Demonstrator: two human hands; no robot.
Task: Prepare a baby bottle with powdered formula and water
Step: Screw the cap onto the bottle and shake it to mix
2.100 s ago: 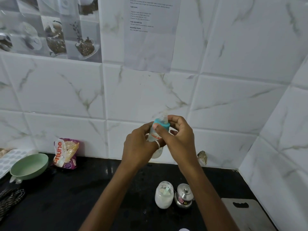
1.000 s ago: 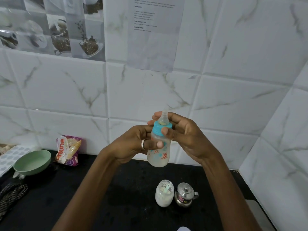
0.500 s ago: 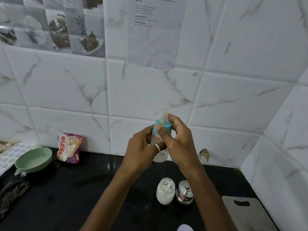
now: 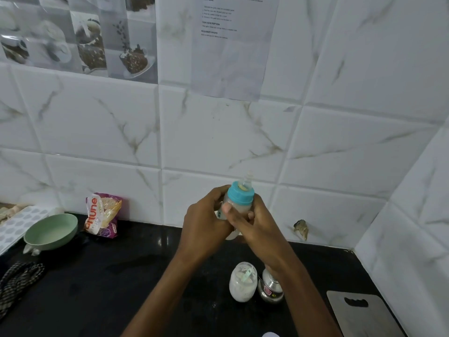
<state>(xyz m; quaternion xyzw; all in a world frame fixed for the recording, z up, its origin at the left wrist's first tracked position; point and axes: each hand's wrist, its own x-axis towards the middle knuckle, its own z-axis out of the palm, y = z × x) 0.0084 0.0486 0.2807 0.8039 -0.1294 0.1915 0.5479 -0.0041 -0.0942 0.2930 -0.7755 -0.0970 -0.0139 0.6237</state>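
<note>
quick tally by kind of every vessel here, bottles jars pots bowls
bottles: 1, the baby bottle
jars: 1, the powder jar
pots: 1, the steel pot
bowls: 1, the green bowl
total: 4

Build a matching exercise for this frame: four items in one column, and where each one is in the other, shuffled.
Items
1. baby bottle
2. green bowl
3. snack packet
4. powder jar

Places
A. far left of the counter
B. beside the small steel pot
C. gripped by the left hand and the right hand, above the counter
D. against the wall tiles

Pairs: 1-C, 2-A, 3-D, 4-B
</note>
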